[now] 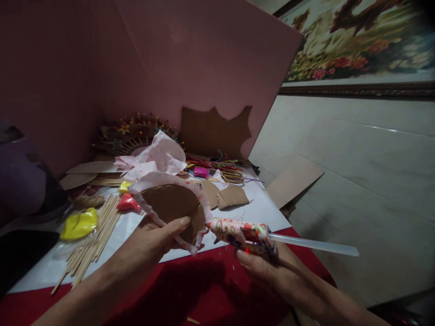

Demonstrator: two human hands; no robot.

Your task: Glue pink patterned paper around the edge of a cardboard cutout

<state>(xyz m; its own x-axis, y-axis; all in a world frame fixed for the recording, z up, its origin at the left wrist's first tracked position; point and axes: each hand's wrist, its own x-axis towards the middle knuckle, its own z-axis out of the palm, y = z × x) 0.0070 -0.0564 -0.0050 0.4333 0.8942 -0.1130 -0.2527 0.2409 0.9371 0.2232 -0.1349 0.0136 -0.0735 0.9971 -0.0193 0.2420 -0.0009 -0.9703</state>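
Observation:
My left hand (159,237) pinches a rounded cardboard piece (170,203) between thumb and fingers, holding it tilted above the table's front edge. Pink-and-white spotted fabric (205,206) is folded over the rim of that piece, leaving brown cardboard bare in the middle. My right hand (265,267) is wrapped round a patterned glue gun (238,228), whose red tip is at the right edge of the fabric rim. A long translucent glue stick (316,244) sticks out of the gun's back.
Wooden sticks (98,235), a yellow clay packet (79,224) and red clay (128,202) lie left. Behind are crumpled fabric (156,156), scissors (233,176) and cardboard scraps (234,197). A pink panel (190,59) stands at the back; a dark object (27,256) lies far left.

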